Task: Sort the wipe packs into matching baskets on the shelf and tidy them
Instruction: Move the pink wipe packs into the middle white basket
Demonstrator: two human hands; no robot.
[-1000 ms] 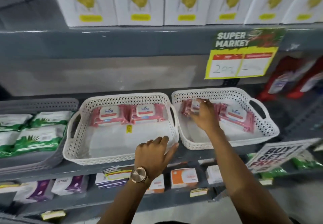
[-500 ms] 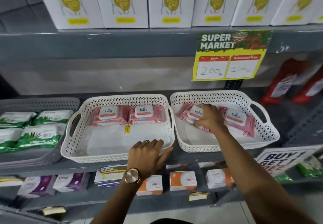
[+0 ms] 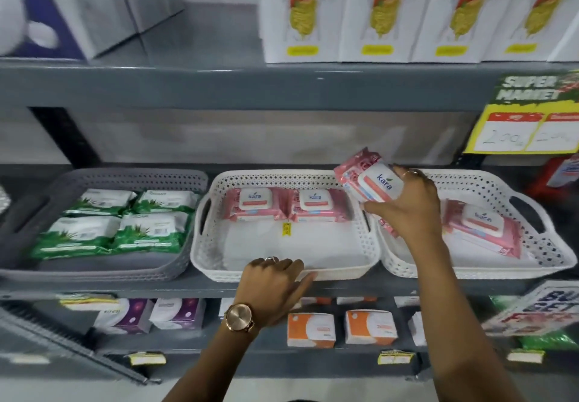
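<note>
My right hand (image 3: 407, 210) grips a pink wipe pack (image 3: 366, 176) and holds it tilted in the air, over the gap between the two white baskets. The middle white basket (image 3: 282, 271) has two pink packs (image 3: 283, 203) side by side along its back wall. In the right white basket (image 3: 488, 271) lies another pink pack (image 3: 482, 229), with more pink showing under my wrist. My left hand (image 3: 275, 285) rests on the front rim of the middle basket, fingers curled over it. A grey basket (image 3: 94, 271) at the left holds several green wipe packs (image 3: 112, 223).
White boxes (image 3: 416, 12) line the shelf above. A yellow price sign (image 3: 529, 119) hangs at the right. The shelf below carries orange boxes (image 3: 341, 328) and purple-white boxes (image 3: 150, 314). A promo card (image 3: 539, 310) sticks out at the lower right. Red packs (image 3: 560, 176) stand far right.
My right hand has lifted a pink pack out of the right basket and carried it up and left. The view has swung left. My left hand stays on the middle basket's rim.
</note>
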